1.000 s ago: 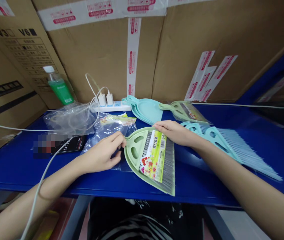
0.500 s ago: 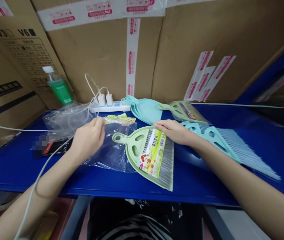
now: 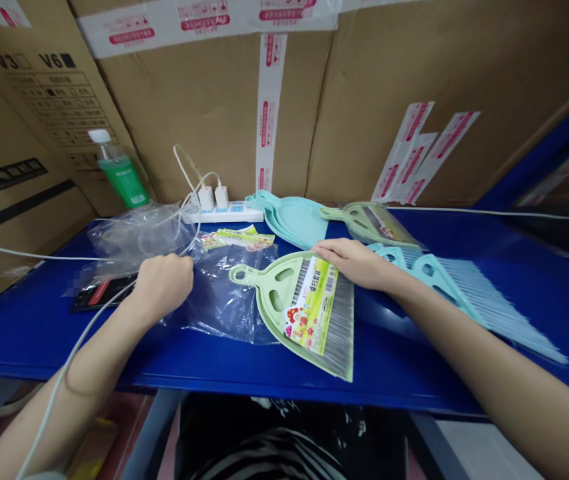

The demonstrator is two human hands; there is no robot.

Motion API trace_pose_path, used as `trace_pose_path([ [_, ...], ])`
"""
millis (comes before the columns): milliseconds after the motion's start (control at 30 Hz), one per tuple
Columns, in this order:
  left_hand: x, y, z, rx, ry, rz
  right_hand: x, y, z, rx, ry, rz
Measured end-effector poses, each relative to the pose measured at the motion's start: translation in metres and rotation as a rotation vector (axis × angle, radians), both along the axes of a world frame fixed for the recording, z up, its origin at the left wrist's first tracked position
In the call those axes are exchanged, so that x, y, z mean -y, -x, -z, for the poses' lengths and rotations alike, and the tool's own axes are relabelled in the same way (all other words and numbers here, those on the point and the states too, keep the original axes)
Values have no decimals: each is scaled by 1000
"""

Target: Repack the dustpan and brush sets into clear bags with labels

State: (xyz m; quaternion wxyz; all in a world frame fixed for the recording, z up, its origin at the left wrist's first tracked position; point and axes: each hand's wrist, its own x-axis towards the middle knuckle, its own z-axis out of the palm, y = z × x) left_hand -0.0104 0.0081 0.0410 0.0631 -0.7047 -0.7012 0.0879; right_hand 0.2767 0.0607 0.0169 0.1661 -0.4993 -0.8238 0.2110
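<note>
My right hand (image 3: 357,262) grips the top edge of a light green dustpan (image 3: 270,313), thumb and fingers closed on it. A small grey-bristled brush (image 3: 341,327) lies nested in the dustpan, with a printed card label (image 3: 311,313) across it. My left hand (image 3: 164,287) is a fist at the left side of a clear plastic bag (image 3: 224,300), apparently pinching its edge; the fingertips are hidden. Part of that bag lies beneath the dustpan's handle side. Beyond it are loose printed labels (image 3: 244,239).
Pale blue dustpans (image 3: 299,220) are stacked at the back, beside a wrapped green set (image 3: 379,223). Blue brushes (image 3: 489,300) lie right, under my forearm. A power strip (image 3: 229,212), green bottle (image 3: 124,177), crumpled plastic (image 3: 129,233) and black phone-like item (image 3: 104,293) are left; a white cable (image 3: 71,360) crosses my left forearm.
My left hand has moved left and toward me, turning knuckles up, and more of the clear bag shows beside it. My right hand and the green dustpan stay nearly in place.
</note>
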Motion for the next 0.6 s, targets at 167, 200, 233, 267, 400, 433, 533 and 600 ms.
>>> trace_pose_path([
  [167, 0, -6, -2, -160, 58, 40, 1, 1, -2, -13, 16, -1],
  [200, 0, -7, -2, -137, 54, 66, 1, 1, -2, -22, 19, 8],
  [233, 0, -7, -1, -105, 53, 91, 2, 1, -3, -36, 18, 26],
  [267, 0, -7, 0, -64, 55, 110, 2, 1, -2, -53, 14, 53],
  [400, -2, -5, 2, 113, 77, 153, 5, 2, 0, -112, 2, 125],
  [433, -2, -4, 2, 145, 74, 159, 6, 3, 0, -120, 9, 120],
  [533, -2, -4, 2, 217, 57, 182, 9, 6, 2, -140, 35, 91],
  [600, -2, -5, 2, 264, 47, 197, 10, 7, 3, -151, 38, 79],
])
